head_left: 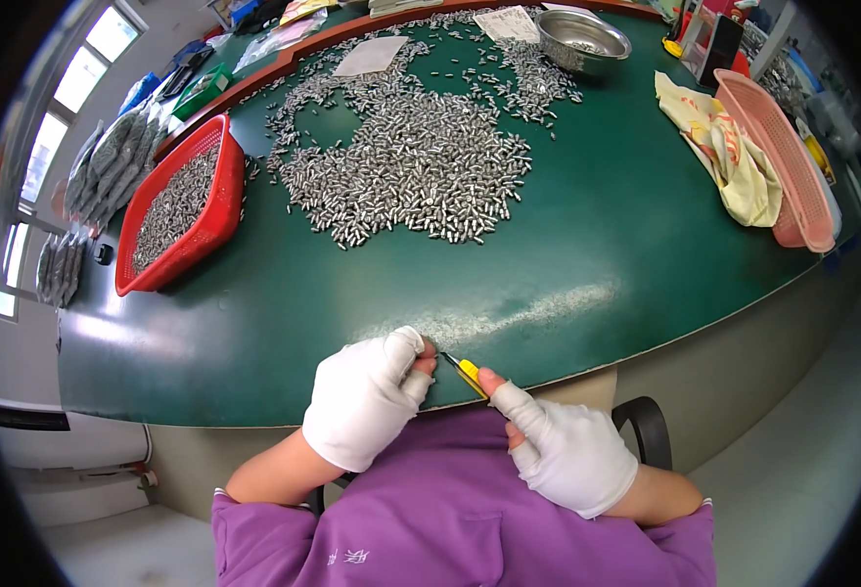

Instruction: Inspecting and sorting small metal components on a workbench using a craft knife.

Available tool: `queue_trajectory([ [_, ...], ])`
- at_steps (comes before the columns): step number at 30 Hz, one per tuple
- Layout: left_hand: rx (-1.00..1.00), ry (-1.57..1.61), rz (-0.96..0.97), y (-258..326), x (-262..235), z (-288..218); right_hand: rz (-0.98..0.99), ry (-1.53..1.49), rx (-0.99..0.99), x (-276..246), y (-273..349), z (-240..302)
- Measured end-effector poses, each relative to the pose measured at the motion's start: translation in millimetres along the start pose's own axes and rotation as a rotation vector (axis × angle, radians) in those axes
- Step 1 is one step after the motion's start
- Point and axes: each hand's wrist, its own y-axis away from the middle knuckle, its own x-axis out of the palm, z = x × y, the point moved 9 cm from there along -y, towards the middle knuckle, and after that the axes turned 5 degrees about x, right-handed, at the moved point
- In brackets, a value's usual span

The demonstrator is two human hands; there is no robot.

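My left hand [370, 398], in a white glove with bare fingertips, is closed in a pinch near the table's front edge. Whatever it pinches is hidden or too small to make out. Between the fingers of my right hand [572, 450], gloved the same way, is a slim yellow-handled tool [471, 372] with a thin dark tip. That tip points up and left, right beside my left fingertips. Farther back, a large pile of small silvery metal parts [411, 166] lies spread over the green table [284, 323].
At the left stands a red plastic basket [223, 210] of similar metal parts. A steel bowl [587, 41] sits at the back right. Toward the right edge are a pink basket [773, 157] and a crumpled yellowish bag [724, 147]. Paper sheets [370, 56] lie among the parts.
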Motion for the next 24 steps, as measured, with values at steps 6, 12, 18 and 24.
queue_trajectory([
  [6, -0.028, 0.015, -0.006, 2, -2, 2, 0.017, 0.000, -0.025, 1, -1, 4],
  [12, -0.011, -0.016, -0.005, 0, -3, 0, 0.015, -0.046, -0.069, -4, -6, 8],
  [18, 0.030, -0.051, -0.001, -1, 0, -2, 0.071, 0.024, -0.056, -11, -11, 15],
  [24, 0.056, -0.059, -0.023, -3, -5, -3, 0.091, 0.103, -0.052, -13, -11, 13],
])
